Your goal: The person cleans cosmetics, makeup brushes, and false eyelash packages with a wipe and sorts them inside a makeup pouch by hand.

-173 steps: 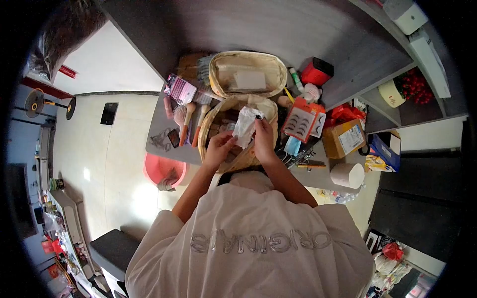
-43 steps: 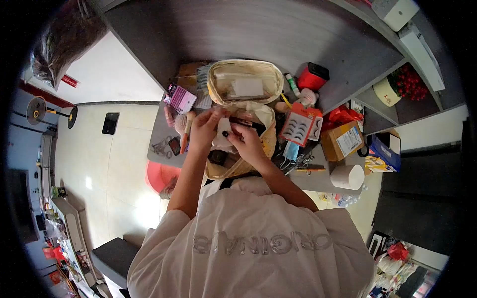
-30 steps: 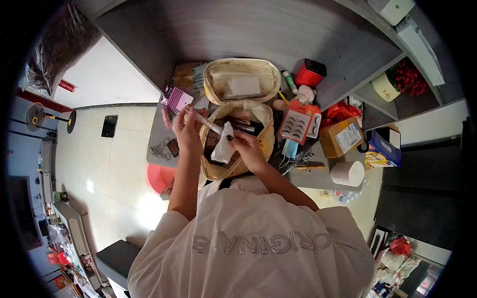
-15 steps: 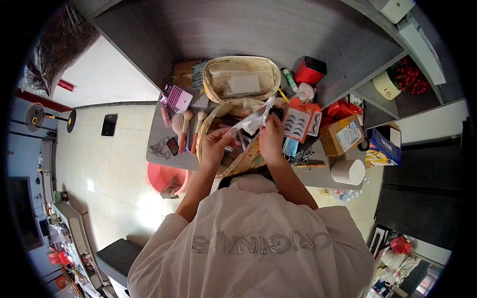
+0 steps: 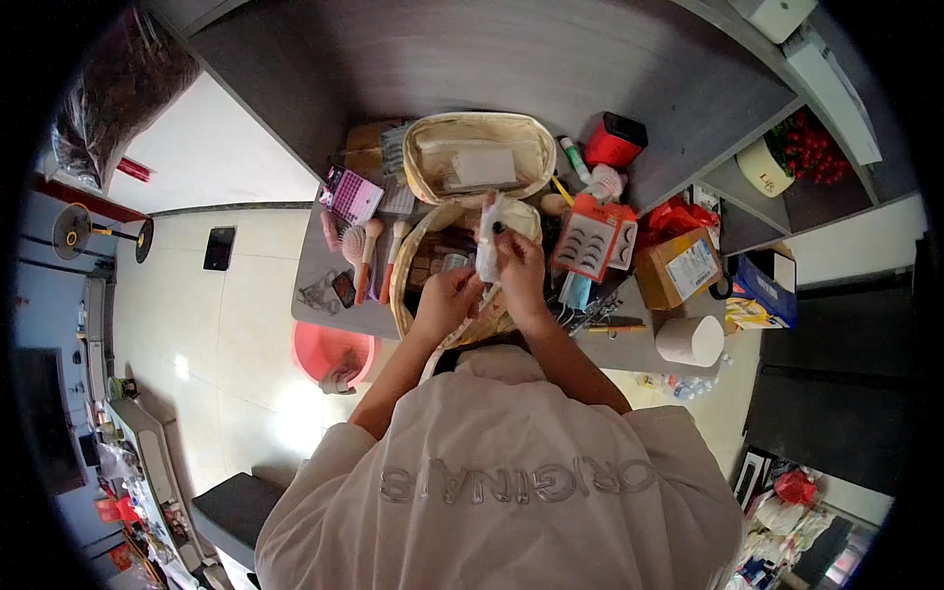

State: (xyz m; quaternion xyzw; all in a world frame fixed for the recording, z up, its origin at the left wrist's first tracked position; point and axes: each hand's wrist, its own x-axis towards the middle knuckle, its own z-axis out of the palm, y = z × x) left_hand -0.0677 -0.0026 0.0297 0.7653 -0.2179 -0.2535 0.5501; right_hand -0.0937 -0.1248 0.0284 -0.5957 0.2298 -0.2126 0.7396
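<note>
My right hand [image 5: 521,272] is closed around a white tissue [image 5: 488,246], which is wrapped about a slim pale item. The lower end of that item is pinched in my left hand [image 5: 449,303]. Both hands are over the open cream cosmetic bag [image 5: 406,258], where compacts and tubes show inside. Behind it lies the bag's open lid [image 5: 479,118], with a white packet [image 5: 484,167] on it. To the left are two makeup brushes [image 5: 366,258] and a pink hairbrush [image 5: 351,243]. A pack of false eyelashes [image 5: 588,239] lies to the right.
A purple palette [image 5: 352,195] sits at the back left, and a red box [image 5: 616,141] at the back right. Along the right are a cardboard box [image 5: 678,270] and a white paper roll [image 5: 688,341]. A pink basin [image 5: 332,351] stands below the desk's left edge.
The slim item and tissue have turned from slanted to nearly upright. My right hand has moved slightly left and my left hand slightly right, so they are closer together.
</note>
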